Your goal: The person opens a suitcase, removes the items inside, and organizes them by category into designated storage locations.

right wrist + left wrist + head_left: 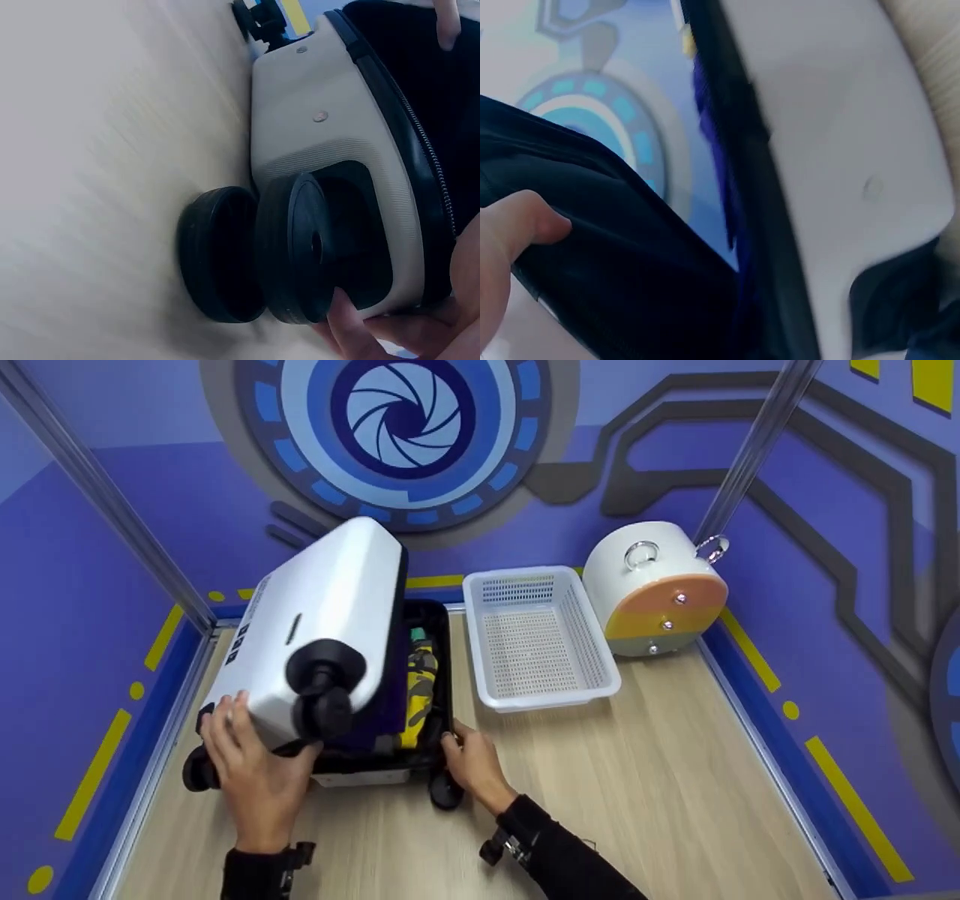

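A white hard-shell suitcase with black wheels lies partly open, its lid tilted up at the left. My left hand grips the lid's near edge, fingers on the white shell; in the left wrist view the thumb presses the dark lining. At the base's near right corner, my right hand holds the rim beside a wheel. One fingertip touches that black wheel in the right wrist view. Inside lie a yellow-and-grey camouflage cloth and dark purple fabric, partly hidden by the lid.
A white perforated basket stands right of the suitcase. Beyond it, against the back right corner, is a round-sided white drum-like box with coloured stripes and clear ring handles. Blue printed walls enclose the wooden surface.
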The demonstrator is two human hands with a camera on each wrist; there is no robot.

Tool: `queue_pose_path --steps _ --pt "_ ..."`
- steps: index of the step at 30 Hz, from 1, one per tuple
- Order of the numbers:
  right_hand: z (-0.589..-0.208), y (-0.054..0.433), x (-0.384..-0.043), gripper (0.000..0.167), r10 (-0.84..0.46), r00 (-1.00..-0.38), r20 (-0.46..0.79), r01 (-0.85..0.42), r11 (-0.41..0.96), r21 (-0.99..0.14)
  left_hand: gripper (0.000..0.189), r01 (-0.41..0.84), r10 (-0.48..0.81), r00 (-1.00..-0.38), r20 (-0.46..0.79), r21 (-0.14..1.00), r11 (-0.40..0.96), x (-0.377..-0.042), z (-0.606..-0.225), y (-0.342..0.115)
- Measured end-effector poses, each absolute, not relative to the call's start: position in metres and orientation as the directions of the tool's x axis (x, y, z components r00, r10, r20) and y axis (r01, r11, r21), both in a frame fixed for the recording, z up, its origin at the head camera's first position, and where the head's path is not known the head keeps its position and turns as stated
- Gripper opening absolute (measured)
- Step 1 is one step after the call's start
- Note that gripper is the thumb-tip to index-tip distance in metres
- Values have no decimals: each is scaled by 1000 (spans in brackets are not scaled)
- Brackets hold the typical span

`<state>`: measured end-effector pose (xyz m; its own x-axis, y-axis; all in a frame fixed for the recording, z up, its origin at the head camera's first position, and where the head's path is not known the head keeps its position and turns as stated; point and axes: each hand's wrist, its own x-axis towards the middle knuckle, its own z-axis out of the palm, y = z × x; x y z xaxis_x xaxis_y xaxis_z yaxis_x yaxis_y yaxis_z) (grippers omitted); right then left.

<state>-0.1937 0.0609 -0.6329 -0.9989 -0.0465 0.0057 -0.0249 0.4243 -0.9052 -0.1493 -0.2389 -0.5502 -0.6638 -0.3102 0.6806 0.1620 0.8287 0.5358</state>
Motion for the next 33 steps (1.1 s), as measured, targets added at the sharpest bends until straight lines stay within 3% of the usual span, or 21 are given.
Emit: queue_pose_path --steps 6,16,24,30,33 --pt "-634 79 -198 40 -22 -1000 7 -15 402 -916 120 108 -437 -702 562 691 714 -148 -539 -253" --pt "-633 97 -201 49 7 -999 -50 50 380 -924 116 55 -639 -667 383 880 471 -152 -530 -297" --pt "-633 100 -196 58 -63 -991 -117 70 497 -865 102 -243 -744 -668 -6 947 211 -149 -528 -351" --pt "-631 99 -198 36 -99 -994 -49 -11 530 -848 91 -315 -708 -678 -197 948 38 -151 -539 -375" --pt "-630 100 -199 33 -91 -995 -41 -13 527 -850 84 -311 -667 -684 -295 945 -99 -155 -550 -380"
